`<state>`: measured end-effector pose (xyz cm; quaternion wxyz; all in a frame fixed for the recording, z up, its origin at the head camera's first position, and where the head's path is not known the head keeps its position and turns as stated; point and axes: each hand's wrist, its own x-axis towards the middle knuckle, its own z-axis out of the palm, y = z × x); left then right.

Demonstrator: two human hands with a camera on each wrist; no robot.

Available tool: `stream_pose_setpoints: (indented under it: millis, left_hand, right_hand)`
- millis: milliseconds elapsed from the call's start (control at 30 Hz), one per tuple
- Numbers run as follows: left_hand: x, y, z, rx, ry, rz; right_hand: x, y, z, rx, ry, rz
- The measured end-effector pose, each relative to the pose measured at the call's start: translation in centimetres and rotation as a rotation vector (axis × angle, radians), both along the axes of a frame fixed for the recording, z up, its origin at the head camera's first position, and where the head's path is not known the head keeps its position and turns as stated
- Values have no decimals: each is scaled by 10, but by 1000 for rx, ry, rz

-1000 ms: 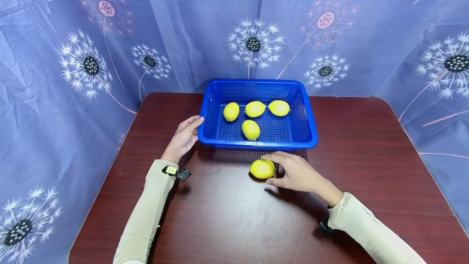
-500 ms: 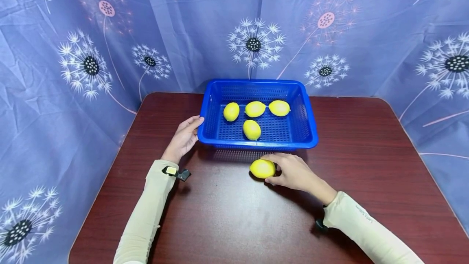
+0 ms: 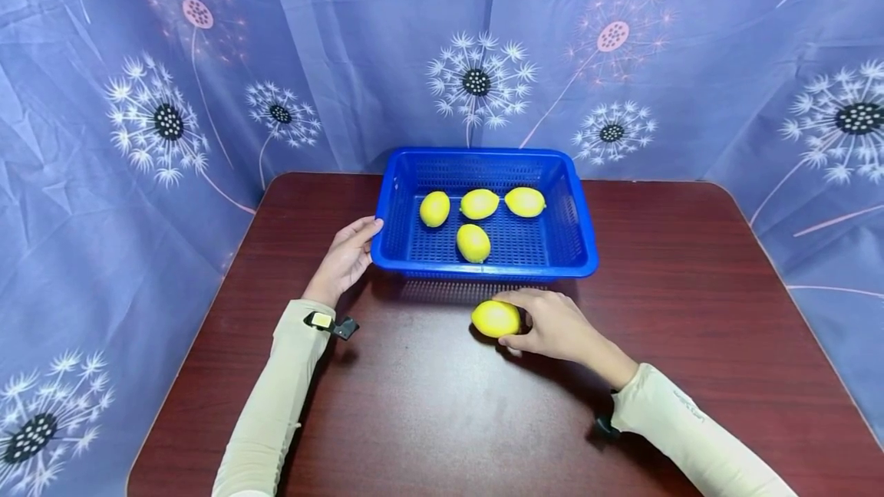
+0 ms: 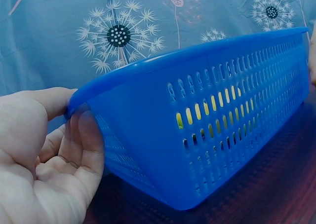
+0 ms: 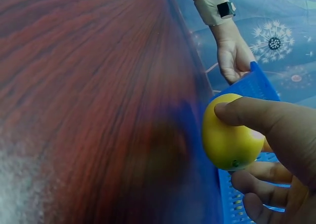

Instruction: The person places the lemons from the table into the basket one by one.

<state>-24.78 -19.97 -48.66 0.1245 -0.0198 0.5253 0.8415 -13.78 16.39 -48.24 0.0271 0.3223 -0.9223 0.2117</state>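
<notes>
A blue plastic basket (image 3: 483, 270) stands toward the back of the table, with several yellow lemons (image 3: 479, 204) lying on its floor. At its left end, my left hand (image 3: 345, 261) grips the rim. The left wrist view shows the thumb over the rim (image 4: 143, 66) and the fingers curled beneath it. Just in front of the basket, my right hand (image 3: 555, 324) pinches another lemon (image 3: 496, 319) between thumb and fingers. Up close in the right wrist view, the thumb presses one side of that lemon (image 5: 229, 140). Whether it touches the table is hard to tell.
The dark red wooden table (image 3: 414, 413) reaches forward from the basket and to both sides. Behind and beside it hangs a blue curtain (image 3: 387, 52) with a dandelion print. A dark strap mount (image 3: 331, 324) sits on the left wrist.
My right hand has closed in slightly on the lemon in front of the basket and now pinches it. The left hand and the basket stay in place.
</notes>
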Motion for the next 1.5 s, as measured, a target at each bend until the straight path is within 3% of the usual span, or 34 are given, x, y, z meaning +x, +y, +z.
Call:
stream_pose_setpoints:
  millis: [367,600,867,1233,1500]
  left_hand:
    - [-1,-1,-1,-2,-6,6]
    - [-1,-1,-1,2,-8,4]
    - [-1,-1,0,-3,-12,6]
    - [-2,0,-1,-11,-4,0]
    - [-2,0,-1,0,-7,10]
  right_hand:
    - [7,5,17,-27,-11,-12]
    - [13,9,31,-34,1,23]
    - [18,12,57,-31,-5,45]
    - [13,17,82,-47,35,98]
    - [-2,21,105,-59,26,139]
